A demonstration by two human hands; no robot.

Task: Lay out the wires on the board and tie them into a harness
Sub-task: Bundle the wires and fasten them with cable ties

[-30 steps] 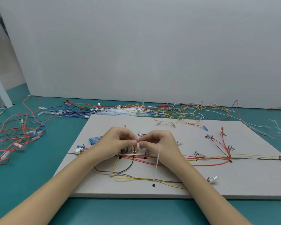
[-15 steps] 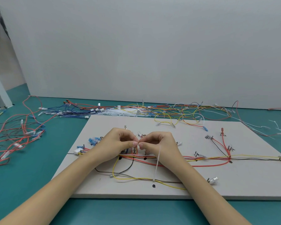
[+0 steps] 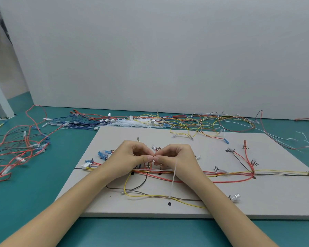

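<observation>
Table: teal, strewn with loose wire at left and rear.
Board: pale grey, flat on table.
Wires: red, yellow, black, white strands run across board's middle, fanning to tagged ends.
Left hand, right hand: fingertips meeting above the bundle, each pinching something small and white, apparently the cable tie.
Cable tie: white strip hanging toward the near yellow wire.
</observation>
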